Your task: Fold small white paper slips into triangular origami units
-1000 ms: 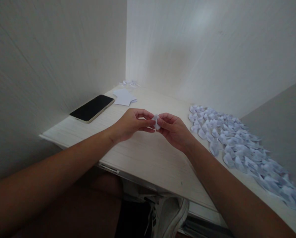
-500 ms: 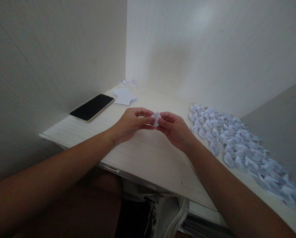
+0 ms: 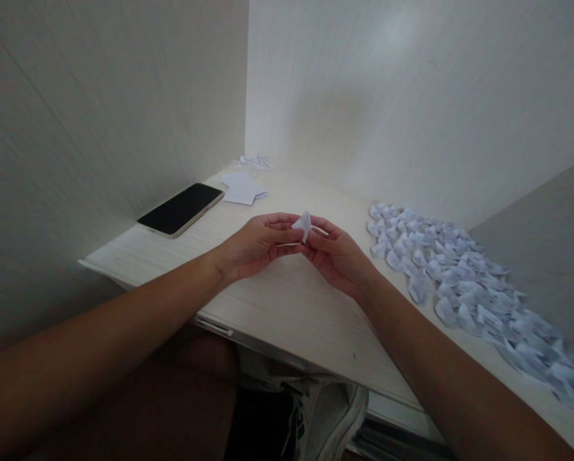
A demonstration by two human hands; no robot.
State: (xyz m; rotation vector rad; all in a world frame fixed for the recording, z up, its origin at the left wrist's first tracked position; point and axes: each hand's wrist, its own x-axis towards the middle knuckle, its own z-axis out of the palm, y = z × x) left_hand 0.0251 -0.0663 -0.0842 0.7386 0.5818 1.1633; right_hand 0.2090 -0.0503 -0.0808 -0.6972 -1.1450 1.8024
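Note:
A small piece of folded white paper is held up between my two hands, over the middle of the white tabletop. My left hand pinches its left side between thumb and fingers. From the other side, my right hand grips the paper's lower right part, thumb facing me. The paper shows creased facets and a pointed top. Fingertips behind it are partly hidden.
Many folded paper pieces spread along the right side of the table. At the back left lie flat white paper sheets, thin paper scraps and a black-screened phone. Walls border the table's left and back.
The folded paper has turned slightly in my fingers, its tip now standing higher and its shape more angular. Both hands stay nearly in place.

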